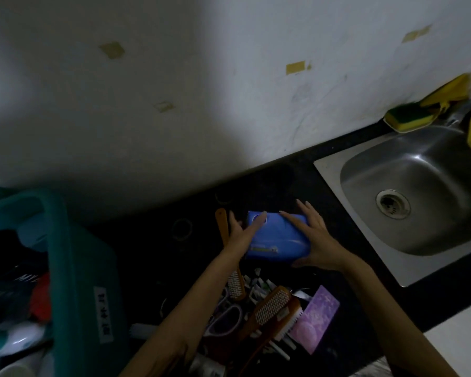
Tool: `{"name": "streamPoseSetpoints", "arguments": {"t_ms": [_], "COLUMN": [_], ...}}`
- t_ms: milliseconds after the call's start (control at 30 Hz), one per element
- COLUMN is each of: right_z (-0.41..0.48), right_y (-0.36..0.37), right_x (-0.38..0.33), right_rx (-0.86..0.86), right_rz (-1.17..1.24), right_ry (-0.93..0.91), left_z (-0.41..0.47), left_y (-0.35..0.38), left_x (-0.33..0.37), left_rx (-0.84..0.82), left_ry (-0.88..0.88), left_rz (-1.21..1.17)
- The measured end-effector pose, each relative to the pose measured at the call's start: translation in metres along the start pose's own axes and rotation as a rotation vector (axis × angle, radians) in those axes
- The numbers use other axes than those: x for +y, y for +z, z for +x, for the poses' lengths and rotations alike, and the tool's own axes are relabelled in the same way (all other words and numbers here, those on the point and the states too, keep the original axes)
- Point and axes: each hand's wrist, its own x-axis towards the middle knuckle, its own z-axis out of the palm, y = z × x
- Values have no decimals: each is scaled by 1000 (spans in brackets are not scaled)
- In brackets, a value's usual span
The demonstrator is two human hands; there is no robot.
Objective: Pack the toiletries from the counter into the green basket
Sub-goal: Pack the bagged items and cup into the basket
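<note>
Item: soft blue rectangular plastic toiletry pack (278, 235), mid black tabletop (158, 240) near its back edge, long axis left–right, pressed between left hand (241, 231) and right hand (314, 240), fingers spread flat along its ends; teal-green plastic basket (87, 257) lies well apart leftward, nearer the left hand

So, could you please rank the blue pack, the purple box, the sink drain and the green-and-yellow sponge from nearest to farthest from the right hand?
From the right hand:
1. Blue pack: held between both hands.
2. Purple box: just below, toward the person.
3. Sink drain: to the right, in the basin.
4. Green-and-yellow sponge: far upper right, by the wall.
</note>
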Motion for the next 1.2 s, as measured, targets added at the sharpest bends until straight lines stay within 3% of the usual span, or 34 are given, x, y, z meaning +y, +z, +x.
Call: {"name": "streamPoseSetpoints", "arguments": {"t_ms": [100, 200, 267, 533, 700, 833, 1100, 1200], "right_z": [2, 9, 11, 24, 18, 4, -29, -50], "right_y": [8, 18, 25, 40, 31, 22, -16, -34], "right_x": [-7, -12, -10, -6, -10, -16, -73, -97], "right_rx": [159, 330, 351, 478, 425, 400, 592, 671], "right_rz": [240, 656, 888, 958, 1156, 1294, 1449, 1452], "right_ry": [99, 353, 492, 648, 678, 638, 311, 174], "left_z": [4, 4, 4, 7, 5, -7, -47, -76], "left_y": [10, 13, 14, 13, 14, 14, 7, -3], "left_x": [-22, -27, -27, -25, -18, -12, 27, 42], "left_rx": [-46, -24, 5, 31, -11, -53, -16, -162], "left_ry": [-93, -44, -52, -89, -156, -66, 190, 182], "left_rz": [-34, -121, -116, 35, -84, -143, -195, -246]}}
